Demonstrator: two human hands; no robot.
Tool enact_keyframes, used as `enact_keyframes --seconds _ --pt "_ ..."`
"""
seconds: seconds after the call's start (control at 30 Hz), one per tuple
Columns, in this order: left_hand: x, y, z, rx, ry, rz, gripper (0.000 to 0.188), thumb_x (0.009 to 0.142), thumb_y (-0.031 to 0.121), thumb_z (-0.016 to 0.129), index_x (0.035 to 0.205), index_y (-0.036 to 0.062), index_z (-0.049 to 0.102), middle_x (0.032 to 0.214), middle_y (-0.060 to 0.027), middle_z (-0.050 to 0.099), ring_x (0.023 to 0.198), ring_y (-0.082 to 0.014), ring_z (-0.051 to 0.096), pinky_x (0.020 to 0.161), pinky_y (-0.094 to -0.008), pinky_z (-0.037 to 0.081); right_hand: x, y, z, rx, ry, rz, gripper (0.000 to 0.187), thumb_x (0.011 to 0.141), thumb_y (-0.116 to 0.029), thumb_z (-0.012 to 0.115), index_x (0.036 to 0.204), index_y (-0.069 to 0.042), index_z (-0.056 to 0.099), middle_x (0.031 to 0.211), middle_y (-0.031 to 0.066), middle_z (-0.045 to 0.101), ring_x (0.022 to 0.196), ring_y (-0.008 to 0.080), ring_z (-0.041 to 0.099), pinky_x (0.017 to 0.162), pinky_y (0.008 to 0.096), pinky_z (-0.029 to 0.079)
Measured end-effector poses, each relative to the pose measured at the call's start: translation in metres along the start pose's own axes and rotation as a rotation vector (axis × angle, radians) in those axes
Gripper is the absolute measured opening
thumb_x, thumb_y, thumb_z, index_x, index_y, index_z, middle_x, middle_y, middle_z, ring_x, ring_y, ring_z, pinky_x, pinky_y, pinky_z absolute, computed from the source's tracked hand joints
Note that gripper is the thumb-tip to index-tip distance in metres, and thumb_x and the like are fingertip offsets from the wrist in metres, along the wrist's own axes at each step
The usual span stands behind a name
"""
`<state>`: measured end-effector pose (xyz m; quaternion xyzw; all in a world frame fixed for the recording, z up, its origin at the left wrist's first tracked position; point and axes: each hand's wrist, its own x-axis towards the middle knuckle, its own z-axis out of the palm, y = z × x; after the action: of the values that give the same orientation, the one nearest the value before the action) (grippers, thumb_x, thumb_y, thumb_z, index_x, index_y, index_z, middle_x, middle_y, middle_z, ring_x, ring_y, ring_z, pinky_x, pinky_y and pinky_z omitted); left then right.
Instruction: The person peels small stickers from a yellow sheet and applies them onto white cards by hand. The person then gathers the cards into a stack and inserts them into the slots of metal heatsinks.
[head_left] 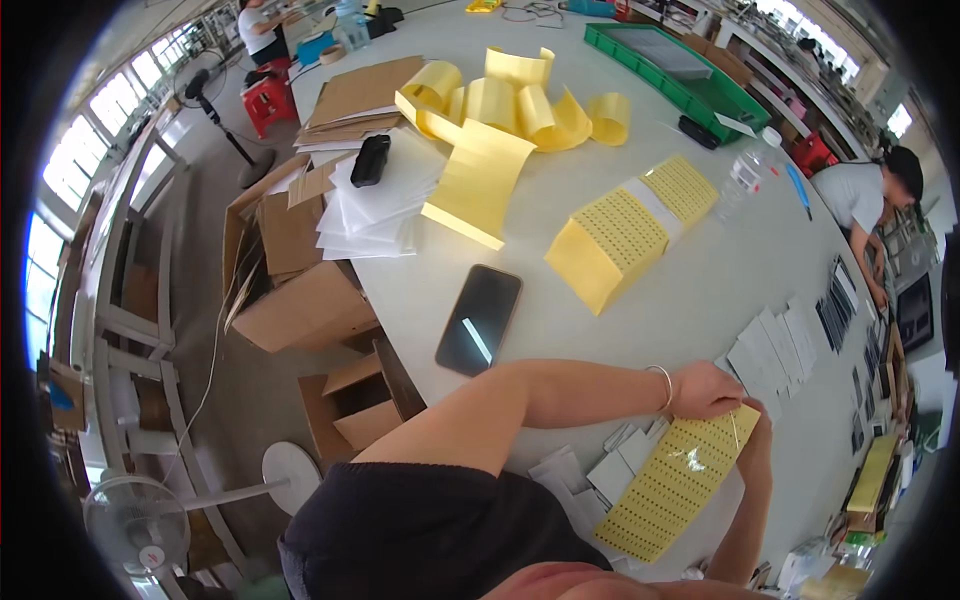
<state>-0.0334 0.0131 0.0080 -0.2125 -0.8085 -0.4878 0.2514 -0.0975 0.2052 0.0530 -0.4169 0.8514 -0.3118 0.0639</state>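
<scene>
A yellow sheet [665, 490] printed with rows of small dark marks lies slantwise close to my body, light glinting off its glossy face. My left hand [706, 390], a bracelet at its wrist, is closed in a pinch at the sheet's far edge. Along the same corner, my right hand [757, 435] grips the sheet's right side, its fingers partly hidden. Beyond my left forearm lies a dark-screened phone [480, 320]. Farther off rests a thick stack of similar yellow sheets [635, 230] with a white band around it.
Curled yellow backing paper [490, 105] and white sheets [375, 215] lie at the far left, near a black object [370, 160]. A green tray [675, 80], a plastic bottle [750, 165] and white slips [770, 350] are on the table. Cardboard boxes [300, 305] stand beside its left edge. A co-worker [870, 205] bends at the right.
</scene>
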Motion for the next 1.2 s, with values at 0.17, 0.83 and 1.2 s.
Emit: enact_keyframes --seconds 0.17,0.83,1.2 --pt "-0.004 0.004 -0.007 0.09 -0.074 -0.162 0.017 0.084 0.021 0.054 0.079 0.0056 0.059 0.07 -0.0127 0.061 0.069 -0.0333 0.06 0.063 -0.0434 0.048 -0.002 -0.01 -0.01 0.083 0.027 0.061 0.019 0.085 -0.005 0.058 0.103 0.001 0.061 0.091 0.0121 0.063 0.086 0.0264 0.059 0.079 0.0351 0.046" --pt "0.004 0.003 -0.009 0.157 -0.186 -0.288 0.024 0.084 0.024 0.051 0.077 0.0041 0.061 0.072 -0.0156 0.063 0.072 -0.0347 0.061 0.067 -0.0444 0.048 0.015 -0.035 0.002 -0.495 0.201 -0.436 0.005 0.078 -0.007 0.064 0.083 -0.007 0.063 0.084 0.0044 0.06 0.082 0.025 0.055 0.084 0.0415 0.041" --pt "0.006 0.003 -0.014 0.101 -0.182 -0.335 0.022 0.084 0.023 0.051 0.078 0.0036 0.061 0.071 -0.0158 0.062 0.071 -0.0344 0.061 0.067 -0.044 0.048 0.013 -0.034 0.006 -0.253 0.187 -0.251 0.003 0.081 -0.003 0.06 0.083 -0.004 0.058 0.091 0.0084 0.059 0.083 0.0267 0.054 0.085 0.039 0.041"
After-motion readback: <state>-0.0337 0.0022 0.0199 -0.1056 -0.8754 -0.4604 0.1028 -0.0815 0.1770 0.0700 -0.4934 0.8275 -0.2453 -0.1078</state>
